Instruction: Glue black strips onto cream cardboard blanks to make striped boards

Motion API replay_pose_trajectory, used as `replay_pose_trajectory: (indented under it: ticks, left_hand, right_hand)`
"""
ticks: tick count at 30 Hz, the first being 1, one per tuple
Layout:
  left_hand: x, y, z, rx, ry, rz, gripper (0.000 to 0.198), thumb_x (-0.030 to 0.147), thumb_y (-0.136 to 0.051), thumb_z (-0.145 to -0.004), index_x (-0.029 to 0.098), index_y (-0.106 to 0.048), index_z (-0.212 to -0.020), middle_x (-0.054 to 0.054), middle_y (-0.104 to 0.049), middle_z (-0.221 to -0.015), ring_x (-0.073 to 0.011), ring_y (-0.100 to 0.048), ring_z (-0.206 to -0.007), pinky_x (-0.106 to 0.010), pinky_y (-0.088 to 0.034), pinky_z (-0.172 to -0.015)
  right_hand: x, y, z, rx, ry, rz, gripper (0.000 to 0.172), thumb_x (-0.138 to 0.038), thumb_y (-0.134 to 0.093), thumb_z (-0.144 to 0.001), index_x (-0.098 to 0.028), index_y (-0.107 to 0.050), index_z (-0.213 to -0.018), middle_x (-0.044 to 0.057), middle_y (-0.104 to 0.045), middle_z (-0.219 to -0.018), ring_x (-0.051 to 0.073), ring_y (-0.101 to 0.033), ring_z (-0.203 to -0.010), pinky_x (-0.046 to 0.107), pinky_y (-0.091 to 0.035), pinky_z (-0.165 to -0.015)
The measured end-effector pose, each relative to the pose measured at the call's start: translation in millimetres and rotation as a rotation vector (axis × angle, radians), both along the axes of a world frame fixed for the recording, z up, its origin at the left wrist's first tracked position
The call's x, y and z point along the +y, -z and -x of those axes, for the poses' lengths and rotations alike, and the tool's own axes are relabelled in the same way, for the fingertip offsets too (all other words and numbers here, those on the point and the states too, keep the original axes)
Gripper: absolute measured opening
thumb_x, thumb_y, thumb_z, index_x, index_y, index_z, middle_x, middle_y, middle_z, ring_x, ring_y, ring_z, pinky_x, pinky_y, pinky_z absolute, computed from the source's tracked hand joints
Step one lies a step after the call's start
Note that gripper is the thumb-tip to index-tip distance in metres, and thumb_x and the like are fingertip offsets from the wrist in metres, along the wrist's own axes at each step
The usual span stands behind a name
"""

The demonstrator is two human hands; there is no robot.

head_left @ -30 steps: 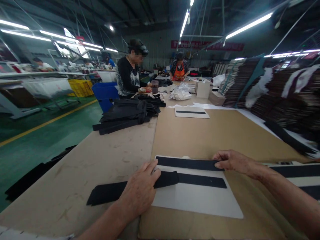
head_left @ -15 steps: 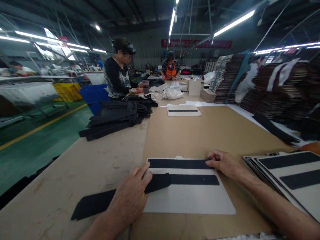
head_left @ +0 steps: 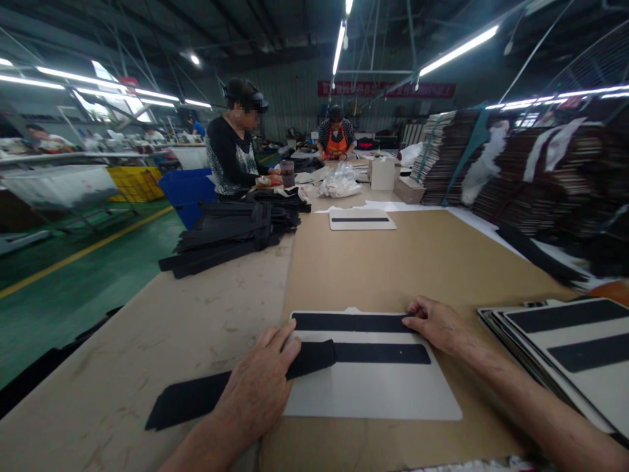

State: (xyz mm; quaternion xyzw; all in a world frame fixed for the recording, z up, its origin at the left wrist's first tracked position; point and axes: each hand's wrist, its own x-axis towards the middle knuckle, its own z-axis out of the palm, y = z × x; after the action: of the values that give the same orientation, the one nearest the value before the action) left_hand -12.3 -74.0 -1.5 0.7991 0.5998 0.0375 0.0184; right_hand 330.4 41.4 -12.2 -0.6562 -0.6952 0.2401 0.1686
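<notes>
A pale board (head_left: pixel 373 396) with rounded corners lies flat in front of me, with two dark strips across it. My right hand (head_left: pixel 435 322) pinches the right end of the upper black strip (head_left: pixel 354 322), along the board's far edge. At the board's left side, my left hand (head_left: pixel 265 370) grips a bundle of loose black strips (head_left: pixel 189 398). That bundle sticks out on both sides of the hand and overlaps the left part of the lower strip (head_left: pixel 383 353). The left forefinger touches the upper strip's left end. My left palm hides the bundle's middle.
Stacked boards with black strips (head_left: pixel 590 331) lie at the right. A heap of black strips (head_left: pixel 226 229) sits on the left of the table. Farther back are a smaller board (head_left: pixel 362 224), a plastic bag (head_left: pixel 340 181) and two people. Tall bundled stacks (head_left: pixel 555 177) stand at right.
Both hands stay in nearly the same place on the strips and board. The view has shifted very slightly.
</notes>
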Motion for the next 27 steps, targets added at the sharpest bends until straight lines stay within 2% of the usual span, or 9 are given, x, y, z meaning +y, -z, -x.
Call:
replay_pose_trajectory:
  ticks: [2,5,9,11,13,15,17,20,27]
  left_hand:
    - [-0.1,-4.2,-1.3,-0.012,-0.007,0.012,0.055,0.007,-0.045,-0.071,0.019,-0.056,-0.124,-0.006,-0.041,-0.15,-0.0249,-0.039,-0.131,-0.042,-0.037,-0.111]
    - [3.3,-16.2,-3.5,-0.013,-0.026,0.056,0.059,0.01,-0.044,-0.075,0.018,-0.048,-0.134,-0.007,-0.046,-0.146,-0.0239,-0.041,-0.13,-0.041,-0.038,-0.11]
    - [15.1,-37.5,-11.2,0.083,0.047,0.093,0.059,0.015,-0.04,-0.084,0.013,-0.039,-0.142,-0.012,-0.058,-0.13,-0.0251,-0.051,-0.119,-0.04,-0.043,-0.103]
    - [21.2,-45.2,-19.5,0.171,0.091,0.102,0.056,0.016,-0.04,-0.085,0.011,-0.041,-0.141,-0.014,-0.063,-0.119,-0.0264,-0.056,-0.11,-0.04,-0.046,-0.097]
    - [25.5,-48.2,-30.1,0.249,0.101,0.101,0.057,0.017,-0.041,-0.085,0.012,-0.042,-0.141,-0.017,-0.065,-0.109,-0.0288,-0.058,-0.104,-0.042,-0.049,-0.09]
    - [27.7,-46.6,-40.0,0.283,0.08,0.082,0.058,0.016,-0.042,-0.083,0.014,-0.043,-0.141,-0.018,-0.064,-0.107,-0.0308,-0.059,-0.102,-0.042,-0.051,-0.084]
    - [28.6,-42.2,-46.5,0.287,0.05,0.062,0.059,0.013,-0.042,-0.082,0.018,-0.044,-0.141,-0.019,-0.062,-0.11,-0.0318,-0.059,-0.103,-0.043,-0.052,-0.082]
    - [29.2,-35.8,-48.1,0.285,0.02,0.047,0.061,0.012,-0.041,-0.082,0.022,-0.043,-0.142,-0.018,-0.059,-0.113,-0.0322,-0.059,-0.104,-0.044,-0.052,-0.083]
    - [27.4,-32.5,-35.6,0.246,0.033,0.031,0.06,0.008,-0.037,-0.081,0.014,-0.046,-0.14,-0.018,-0.058,-0.112,-0.0301,-0.056,-0.107,-0.042,-0.05,-0.089]
  right_hand:
    - [-3.1,-5.3,3.0,-0.126,-0.038,-0.087,0.011,-0.028,-0.062,-0.077,-0.02,-0.058,-0.084,0.002,-0.065,-0.078,0.016,-0.058,-0.07,0.027,-0.04,-0.064]
    - [-12.7,-21.5,16.3,-0.327,-0.193,-0.198,0.012,-0.016,-0.055,-0.083,-0.017,-0.062,-0.092,0.008,-0.067,-0.097,0.019,-0.062,-0.085,0.028,-0.043,-0.075]
    - [-32.7,-47.3,47.5,-0.651,-0.409,-0.155,0.036,0.003,-0.042,-0.079,-0.013,-0.067,-0.098,0.014,-0.069,-0.098,0.024,-0.068,-0.088,0.031,-0.046,-0.073]
    - [-41.9,-53.6,63.5,-0.742,-0.493,-0.167,0.05,0.004,-0.041,-0.08,-0.013,-0.062,-0.122,0.015,-0.071,-0.096,0.027,-0.07,-0.088,0.033,-0.048,-0.07]
    - [-48.3,-53.9,77.2,-0.809,-0.548,-0.172,0.064,0.001,-0.04,-0.085,-0.021,-0.043,-0.145,0.015,-0.072,-0.092,0.027,-0.071,-0.083,0.032,-0.05,-0.066]
    - [-51.6,-50.4,87.6,-0.882,-0.562,-0.144,0.071,-0.001,-0.039,-0.088,-0.03,-0.027,-0.152,0.013,-0.073,-0.087,0.026,-0.072,-0.078,0.031,-0.05,-0.062]
    - [-52.5,-45.9,93.8,-0.94,-0.554,-0.112,0.073,-0.001,-0.039,-0.089,-0.036,-0.024,-0.152,0.012,-0.073,-0.084,0.026,-0.072,-0.075,0.03,-0.05,-0.059]
    - [-52.7,-39.8,94.5,-0.96,-0.554,-0.129,0.073,-0.003,-0.039,-0.09,-0.037,-0.023,-0.152,0.013,-0.072,-0.085,0.027,-0.071,-0.075,0.032,-0.051,-0.058]
    - [-59.0,-32.8,68.5,-0.791,-0.416,-0.211,0.057,-0.006,-0.038,-0.088,-0.023,-0.049,-0.141,0.02,-0.066,-0.108,0.029,-0.063,-0.097,0.034,-0.051,-0.07]
